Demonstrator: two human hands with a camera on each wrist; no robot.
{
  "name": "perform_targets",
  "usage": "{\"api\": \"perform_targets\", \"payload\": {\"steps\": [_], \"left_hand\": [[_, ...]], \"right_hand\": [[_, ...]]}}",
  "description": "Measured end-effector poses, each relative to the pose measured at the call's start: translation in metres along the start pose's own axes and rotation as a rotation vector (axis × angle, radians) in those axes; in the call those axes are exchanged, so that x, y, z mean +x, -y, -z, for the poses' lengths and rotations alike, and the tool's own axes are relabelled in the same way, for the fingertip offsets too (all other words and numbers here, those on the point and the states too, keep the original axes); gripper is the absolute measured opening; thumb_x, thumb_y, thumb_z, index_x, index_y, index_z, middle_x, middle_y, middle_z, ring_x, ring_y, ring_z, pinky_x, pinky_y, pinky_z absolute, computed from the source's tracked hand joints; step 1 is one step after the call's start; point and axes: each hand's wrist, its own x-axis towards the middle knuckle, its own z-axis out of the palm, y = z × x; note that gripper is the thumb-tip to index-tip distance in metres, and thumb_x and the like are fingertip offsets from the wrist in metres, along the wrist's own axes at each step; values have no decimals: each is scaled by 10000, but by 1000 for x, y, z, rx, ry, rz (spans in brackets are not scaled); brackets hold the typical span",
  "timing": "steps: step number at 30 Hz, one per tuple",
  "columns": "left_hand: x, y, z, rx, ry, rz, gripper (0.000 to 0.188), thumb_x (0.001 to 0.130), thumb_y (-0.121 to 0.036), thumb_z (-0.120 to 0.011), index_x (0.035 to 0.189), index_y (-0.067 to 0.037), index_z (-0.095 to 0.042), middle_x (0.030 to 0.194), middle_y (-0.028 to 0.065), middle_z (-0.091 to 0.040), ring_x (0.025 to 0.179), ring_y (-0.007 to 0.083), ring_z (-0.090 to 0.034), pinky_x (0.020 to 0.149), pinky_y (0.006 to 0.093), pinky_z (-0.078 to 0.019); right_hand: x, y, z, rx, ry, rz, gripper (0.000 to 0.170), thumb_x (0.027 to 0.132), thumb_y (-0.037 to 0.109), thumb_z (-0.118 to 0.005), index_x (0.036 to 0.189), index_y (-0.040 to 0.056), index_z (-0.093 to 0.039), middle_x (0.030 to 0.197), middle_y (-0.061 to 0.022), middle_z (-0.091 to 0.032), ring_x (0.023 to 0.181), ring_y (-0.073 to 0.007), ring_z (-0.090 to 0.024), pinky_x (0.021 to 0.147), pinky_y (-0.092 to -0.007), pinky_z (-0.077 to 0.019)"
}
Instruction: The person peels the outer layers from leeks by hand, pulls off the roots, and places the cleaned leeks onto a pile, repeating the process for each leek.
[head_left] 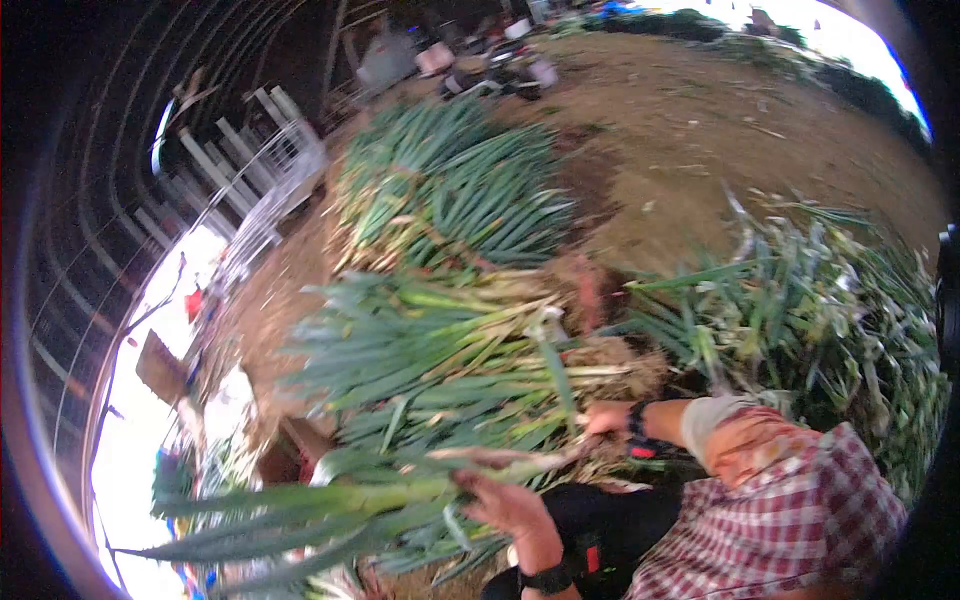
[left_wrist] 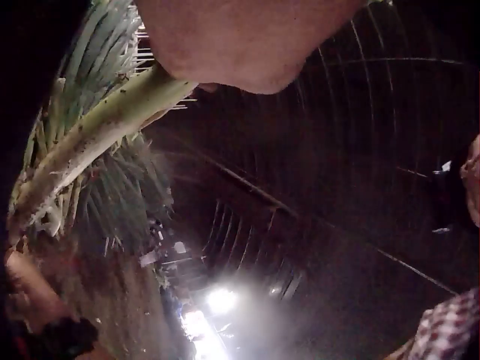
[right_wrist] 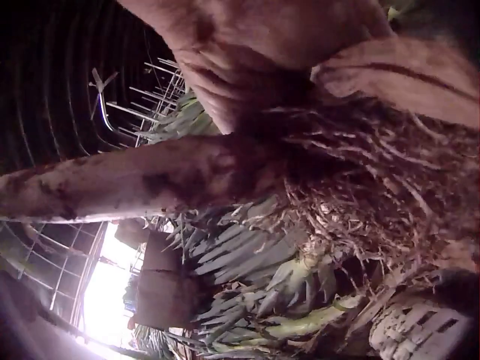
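One long, green-leaved, pale-stemmed leek (head_left: 400,495), in front of heaped green-leaved bundles (head_left: 430,345); left hand (head_left: 512,508) gripping its stalk, right hand (head_left: 606,418) its root end. One black wristband (head_left: 637,421), red mark too blurred to read.

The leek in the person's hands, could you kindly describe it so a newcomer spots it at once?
In the head view, from the checked shirt at lower right, look left to the right hand, then the left hand. The leek spans them, leaves pointing left. Unlike the piled leeks beyond, it is held in both hands.
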Motion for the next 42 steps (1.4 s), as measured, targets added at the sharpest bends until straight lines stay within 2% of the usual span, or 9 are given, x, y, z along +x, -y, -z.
{"api": "perform_targets", "payload": {"steps": [2,4,5,7,9,12,18,23,42], "left_hand": [[7,29,10,249,106,-90,508,886,-407,-357,1163,14,-425,1030,196,-506,889,274,-497,759,372,-386],[-3,-1,-1,-122,59,-23,510,893,-386,-340,1205,15,-387,1072,189,-507,919,293,-502,764,367,-402],[11,10,7,115,-135,-516,432,896,-357,-354,1088,12,-469,941,146,-540,798,239,-523,656,315,-434],[57,-26,47,-61,-71,-240,417,888,-353,-385,1009,27,-507,858,125,-533,717,194,-508,586,301,-430],[104,-55,75,1108,-458,-884,526,736,-296,-588,1100,48,-429,906,200,-507,795,310,-514,677,444,-363],[112,-68,47,359,-224,-888,303,736,-206,-563,917,31,-512,780,172,-533,658,333,-516,579,408,-391],[108,-9,-2,358,239,-412,352,836,-232,-416,1085,13,-462,989,172,-502,822,244,-508,660,351,-420],[81,-26,-75,-159,229,262,409,849,-329,-483,976,59,-512,926,167,-518,758,207,-498,652,324,-426],[-44,84,-107,-104,548,926,114,788,-70,-465,888,-25,-497,702,112,-551,505,213,-551,409,332,-467]], "right_hand": [[23,-16,5,-492,62,466,298,616,259,-589,673,-33,-590,661,-155,-589,576,-225,-522,563,-376,-404],[38,1,-13,-633,6,-294,284,645,236,-565,757,-21,-609,737,-175,-601,664,-288,-555,566,-428,-410],[36,-27,-18,-546,-202,-244,226,681,212,-543,685,-11,-583,671,-165,-562,581,-279,-496,524,-433,-379],[3,-77,-9,-537,-285,-179,217,732,187,-515,617,10,-562,601,-154,-522,496,-270,-446,478,-433,-348],[-30,-85,6,-643,-151,-176,218,748,187,-508,620,21,-568,596,-155,-522,495,-269,-455,474,-427,-349],[-60,-86,13,-831,38,-217,235,823,184,-446,738,4,-572,565,-150,-504,475,-263,-432,468,-399,-356],[-85,1,30,-151,-521,293,378,885,335,-392,892,-19,-523,679,-147,-540,592,-268,-517,582,-396,-422],[-154,61,-11,-88,-400,688,551,809,433,-484,1189,54,-360,971,-196,-539,879,-326,-545,741,-395,-441],[-159,31,-7,-47,-643,209,337,742,296,-572,921,13,-529,732,-213,-560,687,-370,-562,588,-439,-427]]}}
